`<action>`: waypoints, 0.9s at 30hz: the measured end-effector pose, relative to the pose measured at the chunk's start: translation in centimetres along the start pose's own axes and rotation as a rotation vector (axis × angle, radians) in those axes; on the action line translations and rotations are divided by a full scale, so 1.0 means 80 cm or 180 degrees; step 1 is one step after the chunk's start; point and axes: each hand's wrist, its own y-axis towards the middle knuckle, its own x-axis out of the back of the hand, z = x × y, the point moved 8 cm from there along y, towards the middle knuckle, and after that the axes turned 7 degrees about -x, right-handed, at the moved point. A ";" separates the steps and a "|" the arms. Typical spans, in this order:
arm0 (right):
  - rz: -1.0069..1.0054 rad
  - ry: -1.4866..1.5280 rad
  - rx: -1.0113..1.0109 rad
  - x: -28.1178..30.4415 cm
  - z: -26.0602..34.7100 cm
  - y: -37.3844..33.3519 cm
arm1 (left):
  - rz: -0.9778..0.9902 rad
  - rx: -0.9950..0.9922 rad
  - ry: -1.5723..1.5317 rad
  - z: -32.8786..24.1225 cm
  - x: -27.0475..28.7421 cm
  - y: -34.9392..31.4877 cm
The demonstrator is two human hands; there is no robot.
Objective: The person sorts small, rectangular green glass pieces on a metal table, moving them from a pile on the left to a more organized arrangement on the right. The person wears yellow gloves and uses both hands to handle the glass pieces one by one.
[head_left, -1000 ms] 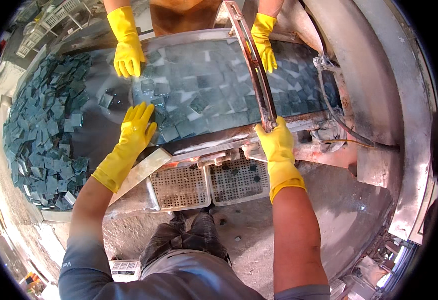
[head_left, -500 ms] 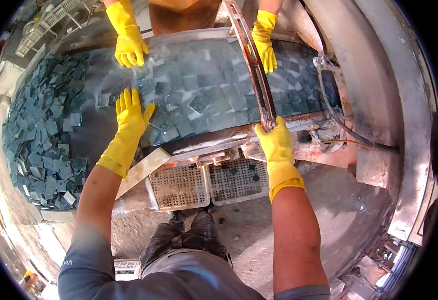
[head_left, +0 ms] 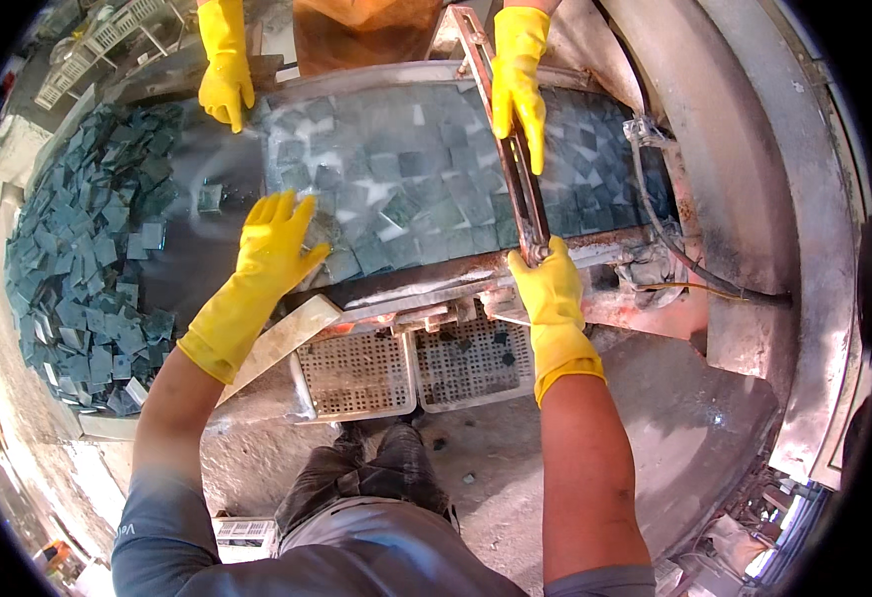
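Your yellow-gloved left hand (head_left: 267, 249) is open, fingers extended, thumb apart, at the left end of the layer of blue-grey square glass pieces (head_left: 406, 184) in the upper centre; you cannot verify contact. Your yellow-gloved right hand (head_left: 552, 289), right of centre, is closed around the lower end of the long, slotted, rust-brown metal bar (head_left: 514, 184).

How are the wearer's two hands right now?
Left hand: open, nothing visibly held.
Right hand: closed, holding the near end of the bar.
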 end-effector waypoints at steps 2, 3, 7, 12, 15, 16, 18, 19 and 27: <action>-0.0048 -0.0041 0.0014 0.002 0.005 -0.003 | -0.0197 -0.0004 -0.0349 -0.028 -0.007 0.033; -0.0010 -0.0012 0.0002 -0.001 0.003 -0.002 | -0.0239 0.0053 -0.0621 -0.041 -0.019 0.052; -0.0004 -0.0046 -0.0040 -0.009 -0.003 0.003 | 0.0667 0.0568 -0.0563 -0.095 -0.065 0.129; 0.0060 0.0031 0.0054 -0.018 0.002 0.005 | 0.0459 0.0282 -0.0230 -0.088 -0.084 0.134; 0.0022 -0.0003 -0.0053 -0.006 -0.008 0.004 | -0.0409 0.0100 -0.0991 -0.070 -0.031 0.103; 0.0061 0.0006 -0.0055 -0.005 -0.003 0.001 | -0.0706 0.0069 -0.1029 -0.051 -0.012 0.084; 0.0141 0.0003 -0.0073 0.000 0.005 -0.003 | -0.0866 0.0052 -0.1096 -0.013 0.007 0.043; 0.0057 0.0017 -0.0035 0.003 0.001 -0.002 | -0.0575 0.0172 -0.1148 0.003 0.014 0.024; 0.0020 -0.0052 -0.0023 -0.002 0.002 -0.001 | -0.0137 -0.0348 -0.0648 0.048 -0.007 -0.065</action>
